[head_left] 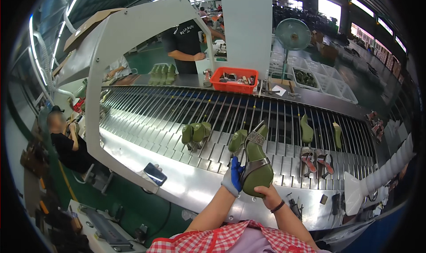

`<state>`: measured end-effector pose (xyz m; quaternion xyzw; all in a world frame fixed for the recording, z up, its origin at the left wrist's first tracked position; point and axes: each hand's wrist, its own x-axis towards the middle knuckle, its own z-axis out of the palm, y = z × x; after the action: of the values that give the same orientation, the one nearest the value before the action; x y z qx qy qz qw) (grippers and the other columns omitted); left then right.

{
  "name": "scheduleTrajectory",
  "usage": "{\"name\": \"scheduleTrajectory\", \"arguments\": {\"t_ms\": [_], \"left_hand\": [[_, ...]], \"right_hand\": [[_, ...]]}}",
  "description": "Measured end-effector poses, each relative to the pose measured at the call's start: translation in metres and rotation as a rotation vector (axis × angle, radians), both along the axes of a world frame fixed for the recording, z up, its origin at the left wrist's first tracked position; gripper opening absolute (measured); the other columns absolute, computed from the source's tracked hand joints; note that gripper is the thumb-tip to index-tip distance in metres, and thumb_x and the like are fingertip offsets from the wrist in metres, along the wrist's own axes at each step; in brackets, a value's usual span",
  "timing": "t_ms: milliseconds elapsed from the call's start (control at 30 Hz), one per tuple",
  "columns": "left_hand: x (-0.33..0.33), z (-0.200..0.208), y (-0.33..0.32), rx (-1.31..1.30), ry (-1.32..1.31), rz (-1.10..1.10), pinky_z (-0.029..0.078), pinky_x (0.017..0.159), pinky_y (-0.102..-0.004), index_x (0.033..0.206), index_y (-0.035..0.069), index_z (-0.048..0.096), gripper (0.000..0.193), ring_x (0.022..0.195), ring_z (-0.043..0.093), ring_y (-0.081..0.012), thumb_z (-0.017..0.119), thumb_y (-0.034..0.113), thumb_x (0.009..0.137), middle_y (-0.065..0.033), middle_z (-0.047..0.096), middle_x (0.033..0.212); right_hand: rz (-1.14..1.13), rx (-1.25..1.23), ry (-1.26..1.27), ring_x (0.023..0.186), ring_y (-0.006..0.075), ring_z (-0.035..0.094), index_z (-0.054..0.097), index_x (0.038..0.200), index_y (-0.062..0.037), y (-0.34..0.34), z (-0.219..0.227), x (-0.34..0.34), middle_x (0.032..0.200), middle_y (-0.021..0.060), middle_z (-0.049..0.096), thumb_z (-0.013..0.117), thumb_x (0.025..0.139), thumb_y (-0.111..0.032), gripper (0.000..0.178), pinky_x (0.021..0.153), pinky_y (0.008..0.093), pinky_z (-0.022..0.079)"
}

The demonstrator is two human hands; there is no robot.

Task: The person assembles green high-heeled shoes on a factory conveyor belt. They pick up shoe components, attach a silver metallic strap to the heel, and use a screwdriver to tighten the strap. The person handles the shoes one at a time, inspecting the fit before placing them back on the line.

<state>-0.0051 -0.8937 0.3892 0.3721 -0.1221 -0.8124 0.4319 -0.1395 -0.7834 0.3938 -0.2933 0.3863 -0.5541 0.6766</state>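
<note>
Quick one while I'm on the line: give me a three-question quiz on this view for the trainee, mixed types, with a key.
1. True or false: the left hand wears a blue and white glove.
2. What do both hands hold above the slatted conveyor?
A. an orange tray
B. a green shoe last with a strappy sandal upper
C. a phone
3. Fill in: the right hand grips the last at its ____ end, bare, with a dark bracelet at the wrist.

Key
1. True
2. B, the green shoe last; the orange tray sits at the far side of the belt.
3. lower (nearest the person)
</note>
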Motion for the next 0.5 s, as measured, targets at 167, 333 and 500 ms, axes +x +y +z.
{"name": "scheduleTrajectory", "arguments": {"t_ms": [167,333,500], "left_hand": [[-0.005,-0.006,-0.006,0.044,-0.013,-0.031,0.052,0.087,-0.0392,0.144,0.001,0.026,0.079,0.102,0.06,-0.026,0.056,0.051,0.091,-0.0167,0.057,0.116],[-0.008,-0.027,-0.013,0.051,-0.008,-0.084,0.049,0.092,-0.0413,0.144,0.002,0.026,0.087,0.11,0.055,-0.0268,0.062,0.056,0.085,-0.0171,0.051,0.126],[-0.002,-0.05,-0.028,0.085,0.028,-0.142,0.049,0.093,-0.0438,0.142,0.009,0.031,0.084,0.109,0.057,-0.0268,0.063,0.059,0.083,-0.0131,0.053,0.125]], "right_hand": [[-0.052,-0.01,-0.001,0.1,0.0173,0.06,0.057,0.116,0.0016,0.004,-0.008,0.0,0.109,0.0075,0.063,0.064,0.077,-0.005,0.04,0.089,0.0292,0.047],[-0.061,0.016,0.035,0.094,0.0174,0.061,0.057,0.114,0.0023,0.008,-0.007,0.003,0.106,0.0076,0.064,0.062,0.076,-0.003,0.039,0.083,0.0294,0.048],[-0.036,0.005,0.139,0.084,0.0164,0.061,0.059,0.11,0.0021,0.012,-0.005,0.01,0.098,0.0071,0.064,0.06,0.075,-0.004,0.035,0.073,0.0291,0.049]]}}
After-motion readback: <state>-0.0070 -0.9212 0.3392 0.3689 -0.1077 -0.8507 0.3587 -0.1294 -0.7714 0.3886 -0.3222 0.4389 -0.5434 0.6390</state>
